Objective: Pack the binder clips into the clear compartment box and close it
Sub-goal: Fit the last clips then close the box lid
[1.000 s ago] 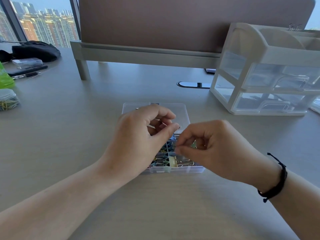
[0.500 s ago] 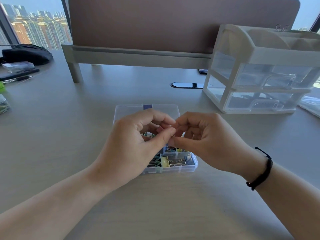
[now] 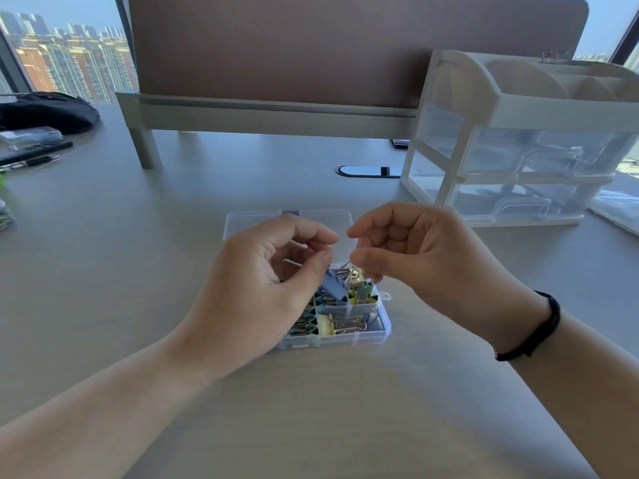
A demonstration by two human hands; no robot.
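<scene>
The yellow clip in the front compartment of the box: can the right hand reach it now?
Probably yes. The yellow clip lies uncovered in the open box; the right hand hovers just above, holding nothing visible.

No text, label, brand, number or sign can be read anywhere in the head view; the small dark patch at the far edge of the clear plastic compartment box (image 3: 349, 335) is too blurred to tell whether it carries any writing
</scene>
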